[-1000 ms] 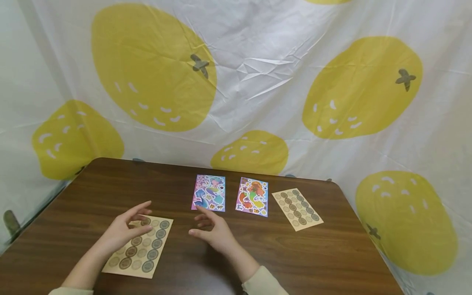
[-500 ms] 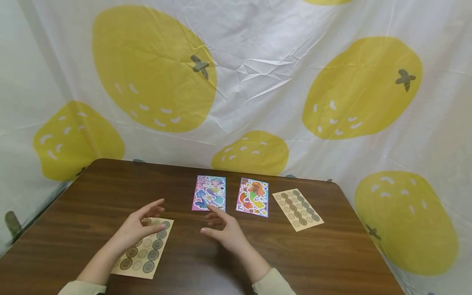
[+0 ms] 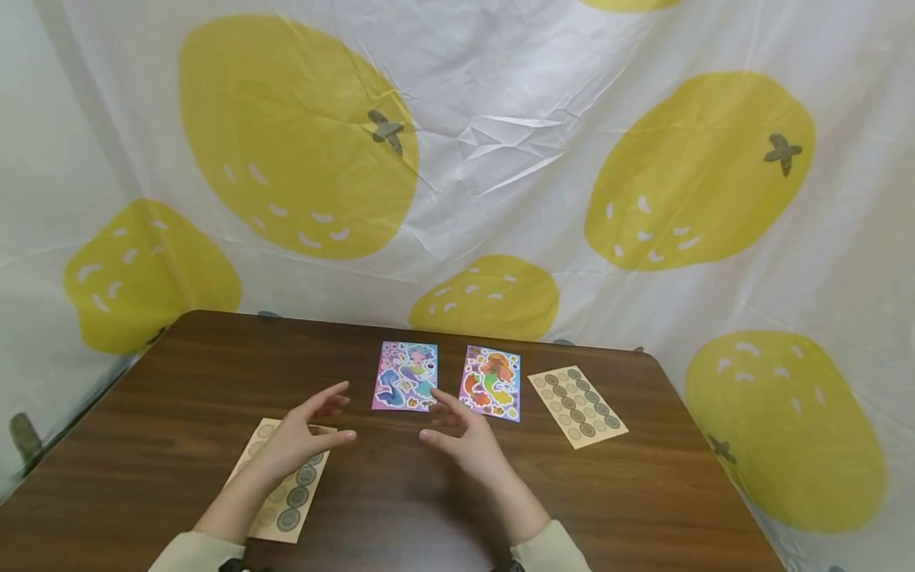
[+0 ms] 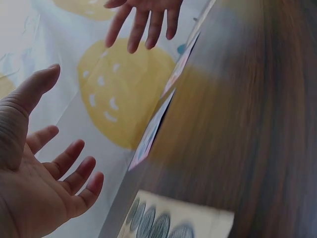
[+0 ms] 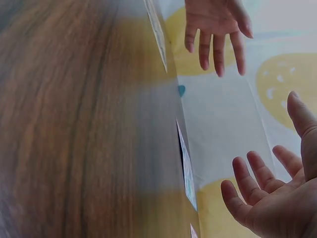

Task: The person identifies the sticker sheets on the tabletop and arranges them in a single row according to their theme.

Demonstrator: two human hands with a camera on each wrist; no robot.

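Note:
Both hands hover over the table with relaxed, spread fingers, palms facing each other and nothing held. My left hand point(image 3: 303, 441) overlaps the left beige sheet of round, coin-like prints point(image 3: 296, 499), hiding part of it; that sheet's corner point(image 4: 171, 218) shows below the hand in the left wrist view. My right hand point(image 3: 473, 449) is near the table's middle, its fingertips overlapping the lower right corner of the blue mermaid sticker sheet point(image 3: 406, 373). Just right of that lies an orange-haired mermaid sticker sheet point(image 3: 493, 377). In the right wrist view, the right hand point(image 5: 277, 203) is likewise bare.
A second beige sheet with round prints point(image 3: 577, 407) lies tilted on the right of the brown wooden table point(image 3: 608, 500). Behind the table's far edge hangs a white cloth point(image 3: 500, 191) printed with large yellow fruits.
Both hands have drifted to the right over the table, still apart and holding nothing. The left hand now covers a different part of the left beige sheet. The sheets have stayed in place.

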